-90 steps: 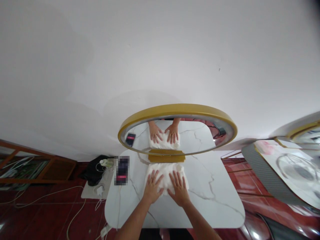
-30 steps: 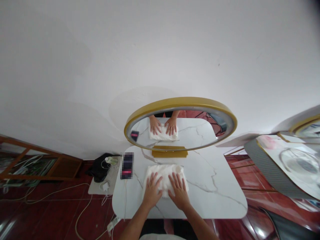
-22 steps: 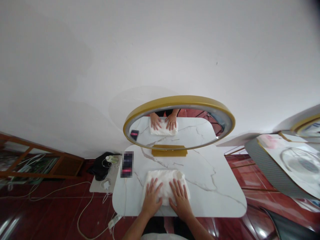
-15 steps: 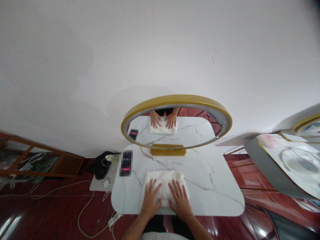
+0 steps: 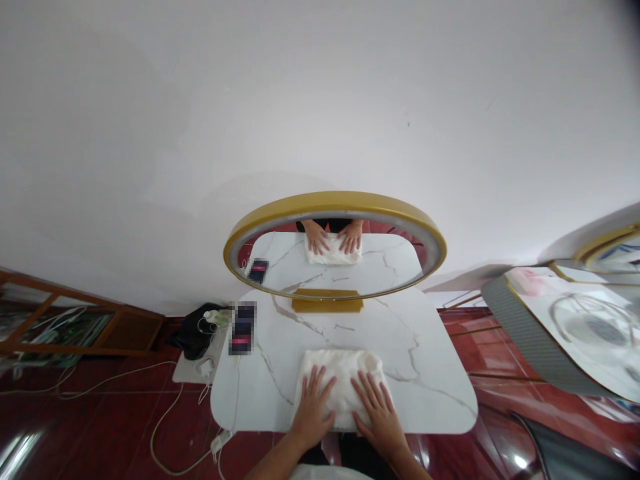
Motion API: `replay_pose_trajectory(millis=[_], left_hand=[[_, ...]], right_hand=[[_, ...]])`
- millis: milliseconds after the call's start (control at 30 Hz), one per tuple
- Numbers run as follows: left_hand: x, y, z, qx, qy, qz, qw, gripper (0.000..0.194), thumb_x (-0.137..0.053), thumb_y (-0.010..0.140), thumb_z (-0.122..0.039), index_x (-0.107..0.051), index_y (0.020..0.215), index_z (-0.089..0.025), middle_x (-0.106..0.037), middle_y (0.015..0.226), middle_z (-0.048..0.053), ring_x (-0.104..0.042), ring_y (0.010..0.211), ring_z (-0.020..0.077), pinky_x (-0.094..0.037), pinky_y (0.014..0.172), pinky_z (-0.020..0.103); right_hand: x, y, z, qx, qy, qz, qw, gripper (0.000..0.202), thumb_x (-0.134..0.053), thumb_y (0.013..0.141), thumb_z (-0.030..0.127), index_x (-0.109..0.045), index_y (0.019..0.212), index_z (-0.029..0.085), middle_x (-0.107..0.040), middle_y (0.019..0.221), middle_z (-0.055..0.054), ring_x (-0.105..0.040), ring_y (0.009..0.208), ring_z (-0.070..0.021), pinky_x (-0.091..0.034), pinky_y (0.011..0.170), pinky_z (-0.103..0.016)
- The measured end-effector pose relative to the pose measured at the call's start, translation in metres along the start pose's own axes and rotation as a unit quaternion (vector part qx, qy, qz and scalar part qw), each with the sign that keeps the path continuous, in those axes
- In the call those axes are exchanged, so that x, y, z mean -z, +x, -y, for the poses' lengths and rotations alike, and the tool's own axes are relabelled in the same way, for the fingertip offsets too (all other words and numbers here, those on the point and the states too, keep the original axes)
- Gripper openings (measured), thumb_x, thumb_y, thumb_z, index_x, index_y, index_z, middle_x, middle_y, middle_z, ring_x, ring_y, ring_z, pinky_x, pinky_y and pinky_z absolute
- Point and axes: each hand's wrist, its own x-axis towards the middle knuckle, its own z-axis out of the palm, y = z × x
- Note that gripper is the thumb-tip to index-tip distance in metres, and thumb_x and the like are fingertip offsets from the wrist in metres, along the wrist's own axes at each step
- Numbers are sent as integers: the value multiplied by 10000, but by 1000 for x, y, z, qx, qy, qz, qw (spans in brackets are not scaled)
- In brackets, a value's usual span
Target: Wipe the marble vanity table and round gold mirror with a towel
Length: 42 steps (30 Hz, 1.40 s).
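A folded white cloth (image 5: 345,373) lies at the front edge of the white marbled table (image 5: 425,373). My left hand (image 5: 313,410) rests flat on the left part of the cloth, fingers spread. On its right part lies my right hand (image 5: 377,410), also flat with the fingers apart. Neither hand grasps anything. Behind the cloth stands a round gold-framed mirror (image 5: 335,200) on a gold base (image 5: 327,301), and both hands and the cloth show in its glass.
A pixelated phone (image 5: 243,328) with a cable lies at the table's left. A black bag (image 5: 197,333), cords and a power strip (image 5: 220,440) are on the left. At right are another table (image 5: 565,347) and a black chair (image 5: 570,447).
The cloth and both hands have shifted slightly right and toward me on the table. The whole view has turned a little, so the mirror and table appear farther left.
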Motion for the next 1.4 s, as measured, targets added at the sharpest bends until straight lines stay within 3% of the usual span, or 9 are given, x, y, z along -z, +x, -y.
replay_pose_trajectory(millis=[167,333,900,1133,1400], left_hand=[[-6,13,-10,-10,10,4,1000,829,-595,756,-235,-163,1447,-389,-21,1547,-55,-16,1419,302,-138,1117,578],[-2,28,-11,-11,6,6,1000,843,-587,751,-216,-148,1453,-375,14,1548,-35,-14,1416,321,-123,1113,583],[39,101,1,29,2,1,1000,755,-589,778,-265,-232,1434,-379,-48,1559,-35,-7,1421,293,-79,1134,513],[37,97,-2,34,9,-12,999,763,-582,769,-266,-230,1440,-356,-54,1558,-35,-1,1422,288,-64,1137,512],[35,69,1,33,-12,8,999,753,-572,772,-273,-230,1433,-385,-41,1555,-63,1,1423,271,-63,1141,502]], right_hand=[[3,-3,-12,-11,-13,-1,1000,645,-378,879,480,-154,1457,302,-206,1512,7,-205,1385,-240,-77,1116,-419],[5,10,-21,-22,-9,-4,1000,649,-383,878,475,-154,1458,295,-205,1512,5,-201,1386,-244,-77,1121,-420],[18,98,-39,-57,-4,-3,998,724,-400,837,360,-59,1468,264,-76,1532,3,-94,1408,-265,-93,1120,-484],[16,101,-34,-74,1,-1,997,730,-408,824,321,-72,1470,263,-69,1534,4,-67,1412,-252,-86,1120,-497],[9,72,-18,-57,18,-5,998,718,-411,834,346,-98,1472,240,-97,1536,-21,-84,1409,-269,-106,1115,-505]])
